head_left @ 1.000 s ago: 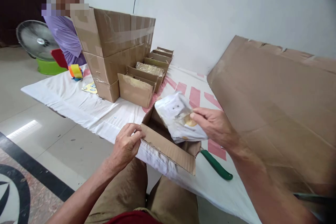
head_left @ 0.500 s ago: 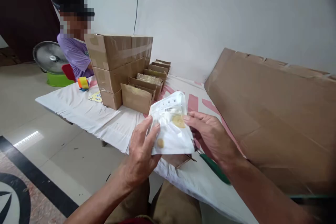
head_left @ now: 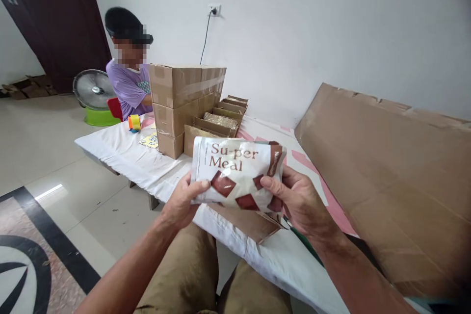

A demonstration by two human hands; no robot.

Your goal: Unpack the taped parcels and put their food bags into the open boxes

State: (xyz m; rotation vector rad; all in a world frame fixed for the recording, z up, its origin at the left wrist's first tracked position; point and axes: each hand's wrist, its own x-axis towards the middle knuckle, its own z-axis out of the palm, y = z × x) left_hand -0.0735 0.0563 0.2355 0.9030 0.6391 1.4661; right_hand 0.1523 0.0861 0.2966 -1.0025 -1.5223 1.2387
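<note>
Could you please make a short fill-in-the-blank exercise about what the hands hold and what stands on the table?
1. Both the left hand and the right hand hold a white pouch printed "Su-per ____".
2. The shapes printed on the pouch are ____ in colour.
3. On the table, the stack of sealed cardboard boxes stands ____ boxes high.
4. The roll of tape lies in front of a person in a ____ shirt.

Missing words: Meal; brown; three; purple

"Su-per Meal" on white pouch (head_left: 237, 172)
</note>
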